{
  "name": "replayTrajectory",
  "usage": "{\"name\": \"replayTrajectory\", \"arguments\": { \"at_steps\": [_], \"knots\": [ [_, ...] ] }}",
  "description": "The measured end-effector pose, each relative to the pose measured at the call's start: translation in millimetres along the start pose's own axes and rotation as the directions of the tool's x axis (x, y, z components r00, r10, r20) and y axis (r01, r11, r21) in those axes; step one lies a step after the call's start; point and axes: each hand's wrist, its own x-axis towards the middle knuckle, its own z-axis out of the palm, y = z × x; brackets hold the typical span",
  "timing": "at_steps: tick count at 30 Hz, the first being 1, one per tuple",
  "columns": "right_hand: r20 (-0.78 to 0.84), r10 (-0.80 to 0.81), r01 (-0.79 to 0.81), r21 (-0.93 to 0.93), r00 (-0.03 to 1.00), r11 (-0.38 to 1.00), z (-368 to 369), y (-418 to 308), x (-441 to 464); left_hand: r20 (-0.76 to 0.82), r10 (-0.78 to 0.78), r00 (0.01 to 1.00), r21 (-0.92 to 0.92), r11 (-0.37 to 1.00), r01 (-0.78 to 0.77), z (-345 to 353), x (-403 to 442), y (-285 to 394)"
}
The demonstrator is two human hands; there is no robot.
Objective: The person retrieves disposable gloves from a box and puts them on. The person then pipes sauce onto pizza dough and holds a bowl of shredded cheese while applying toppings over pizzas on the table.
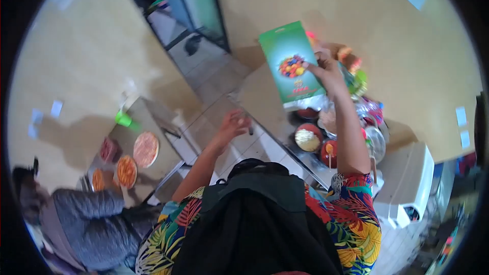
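Observation:
My right hand (327, 73) is closed around the edge of a green packet (294, 69) with a picture of colourful candies on its front. The packet is held up over the table on the right and hides part of it. My left hand (236, 125) is raised over the gap between the two tables, fingers loosely curled and apart, slightly blurred. Close to its fingertips is a small dark thing, and I cannot tell whether the hand touches it. Below the packet stand a bowl of pale shredded food (308, 138) and a red bowl (329, 154) with a spoon in it.
On the left table are a pale pizza (146, 149), a redder pizza (126, 171) and a green cup (124, 118). A person in a grey top (97, 224) is beside it. A white appliance (405, 186) stands at right. A doorway opens ahead onto a tiled floor (209, 74).

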Motion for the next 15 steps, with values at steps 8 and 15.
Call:
{"name": "replayTrajectory", "arguments": {
  "at_steps": [8, 15],
  "knots": [
    [0.373, 0.034, -0.093, 0.142, 0.927, 0.985, 231.8, -1.8, -23.8, -0.382, 0.631, 0.675, 0.027, 0.738, -0.675, -13.5, -92.8, 75.8],
    [0.52, -0.386, 0.415, 0.066, 0.762, 0.907, 271.4, -62.2, -63.4, -0.659, 0.559, 0.504, 0.184, 0.769, -0.612, -62.9, -178.8, 86.7]
  ]
}}
